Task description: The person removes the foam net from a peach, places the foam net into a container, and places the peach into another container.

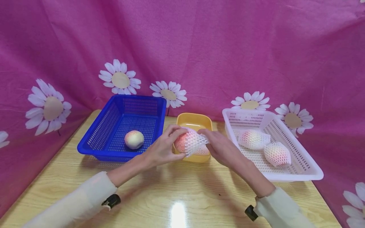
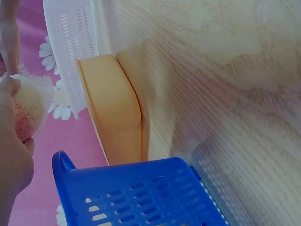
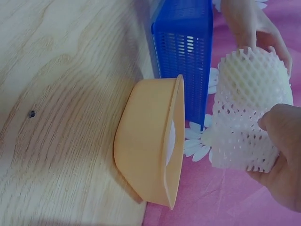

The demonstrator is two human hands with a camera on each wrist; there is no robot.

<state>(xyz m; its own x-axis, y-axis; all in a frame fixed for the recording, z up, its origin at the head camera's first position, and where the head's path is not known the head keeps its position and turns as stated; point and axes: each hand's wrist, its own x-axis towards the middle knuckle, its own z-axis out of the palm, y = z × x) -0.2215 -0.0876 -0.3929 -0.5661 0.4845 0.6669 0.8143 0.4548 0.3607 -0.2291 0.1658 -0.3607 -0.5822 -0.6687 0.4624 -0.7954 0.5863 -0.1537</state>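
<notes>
Above the yellow bin point(image 1: 196, 158), my left hand point(image 1: 163, 147) holds a pink-red peach point(image 1: 180, 144) between thumb and fingers. A white foam net point(image 1: 194, 144) covers the peach's right part, while its left part is bare. My right hand point(image 1: 222, 147) pinches the loose end of this net. In the right wrist view the net point(image 3: 242, 127) stretches from the peach to the right thumb and fingers point(image 3: 284, 136). Something whitish point(image 3: 171, 141) lies inside the bin, mostly hidden by its wall.
A blue basket point(image 1: 137, 122) stands at left with one bare peach point(image 1: 134, 139) in it. On the right, a white basket point(image 1: 302, 177) holds two net-covered peaches point(image 1: 253, 139). Behind the wooden table point(image 1: 159, 196) hangs a pink cloth point(image 1: 199, 47) printed with daisies.
</notes>
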